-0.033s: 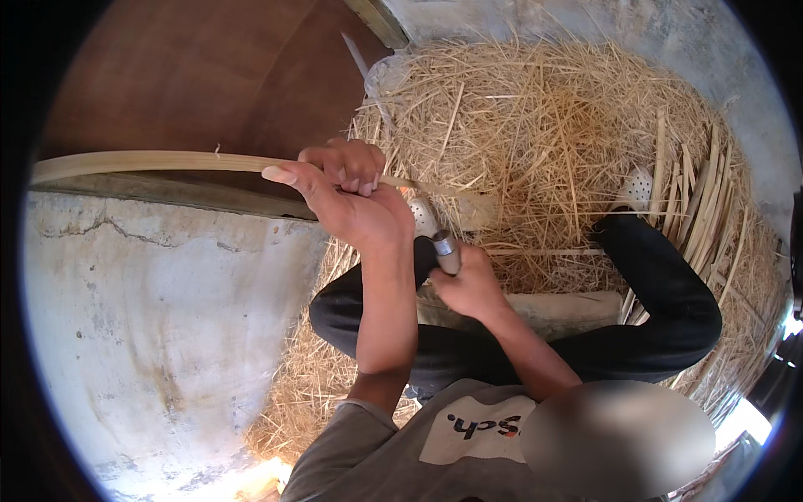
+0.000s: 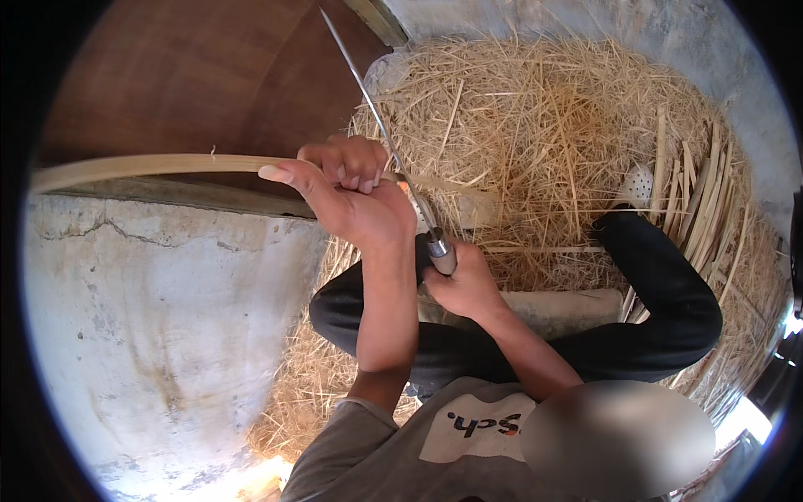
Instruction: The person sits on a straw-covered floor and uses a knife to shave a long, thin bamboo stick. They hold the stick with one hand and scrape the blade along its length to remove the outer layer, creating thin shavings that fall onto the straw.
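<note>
My left hand [image 2: 355, 188] is closed round a long, pale bamboo strip [image 2: 192, 164], thumb stretched along it. The strip bows out to the left; a small curl of fibre stands up from its upper edge. In my right hand [image 2: 467, 280], lower and to the right, is a knife [image 2: 368, 96], gripped by its handle with a metal collar [image 2: 439, 243]. Its long narrow blade points up and away, passing close to my left fingers. Whether the blade touches the strip there, I cannot tell.
Shavings [image 2: 535, 109] cover the floor ahead. At right lies a bundle of split strips [image 2: 703, 201]. My bent legs [image 2: 661, 309] in dark trousers frame the work, with perforated pale shoes [image 2: 637, 186]. A cracked pale wall [image 2: 167, 301] and a brown panel [image 2: 184, 75] stand left.
The knife has turned, so its blade now shows as a sharp thin line instead of a faint blur. My right hand has shifted slightly left. My left hand and the strip have barely moved.
</note>
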A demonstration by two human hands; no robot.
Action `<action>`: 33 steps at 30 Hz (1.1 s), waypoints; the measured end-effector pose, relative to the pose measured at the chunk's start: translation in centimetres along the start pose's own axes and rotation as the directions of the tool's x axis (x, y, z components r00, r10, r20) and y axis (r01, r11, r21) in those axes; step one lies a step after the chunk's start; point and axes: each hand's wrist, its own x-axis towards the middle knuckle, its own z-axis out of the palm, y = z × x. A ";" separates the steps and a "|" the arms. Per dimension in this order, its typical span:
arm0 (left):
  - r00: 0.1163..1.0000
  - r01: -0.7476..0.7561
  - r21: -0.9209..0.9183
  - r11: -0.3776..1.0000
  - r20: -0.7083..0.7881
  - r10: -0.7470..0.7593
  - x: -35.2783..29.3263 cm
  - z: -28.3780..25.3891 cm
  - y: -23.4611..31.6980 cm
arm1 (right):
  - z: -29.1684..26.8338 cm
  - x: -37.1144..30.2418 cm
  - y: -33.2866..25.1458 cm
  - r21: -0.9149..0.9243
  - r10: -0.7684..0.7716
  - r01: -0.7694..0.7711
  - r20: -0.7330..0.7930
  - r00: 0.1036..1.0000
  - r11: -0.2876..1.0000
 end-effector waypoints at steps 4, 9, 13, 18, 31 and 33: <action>1.000 -0.021 0.002 1.000 0.003 0.021 0.6 0.9 -0.4 | 1.0 2.2 6.5 -0.006 0.006 -0.007 -0.168 0.986 1.000; 0.991 -0.101 0.133 0.986 -0.075 0.111 1.5 0.0 -1.1 | -1.1 3.4 14.8 -0.033 0.290 -0.297 -0.148 0.946 0.954; 0.988 -0.098 0.093 0.991 -0.112 0.108 3.1 -0.9 -1.6 | 0.8 3.7 10.9 -0.121 0.124 -0.145 -0.162 0.979 0.982; 0.983 -0.093 0.106 0.990 -0.147 0.108 3.0 -0.2 -1.5 | 1.4 4.5 12.2 -0.021 0.096 -0.101 -0.160 0.982 0.995; 0.966 -0.094 0.153 0.984 -0.226 0.127 5.0 -0.2 -2.4 | 0.5 5.3 8.2 -0.022 0.171 -0.173 -0.069 0.983 0.985; 0.955 -0.098 0.176 0.980 -0.260 0.142 5.2 0.0 -2.4 | 0.9 4.9 5.0 -0.004 0.104 -0.105 -0.059 0.993 0.994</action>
